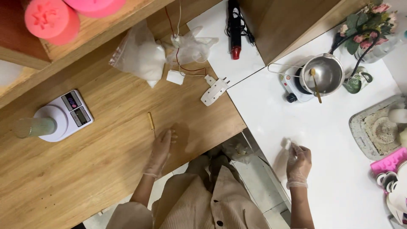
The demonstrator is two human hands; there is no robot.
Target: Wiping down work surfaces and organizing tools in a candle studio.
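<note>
1. Left hand (160, 149), gloved: one, fingers loosely spread, resting flat on the wooden table (106, 152), holding nothing.
2. Yellow stick (150, 121): one, on the table just beyond the left fingertips, not touching.
3. Kitchen scale (63, 115): one, well off to the left hand's outer side, with one green cup (32, 126) on it.
4. Right hand (298, 164), gloved: one, fingers pinched on one small white piece (288, 143) above the white counter (271, 114).
5. Metal pot (325, 74): one, far beyond the right hand, on one small hotplate (292, 87).

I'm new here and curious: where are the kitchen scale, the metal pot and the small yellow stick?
kitchen scale (63, 116), head view, white body.
metal pot (325, 75), head view, inner bowl.
small yellow stick (150, 121), head view, mid-shaft.
</note>
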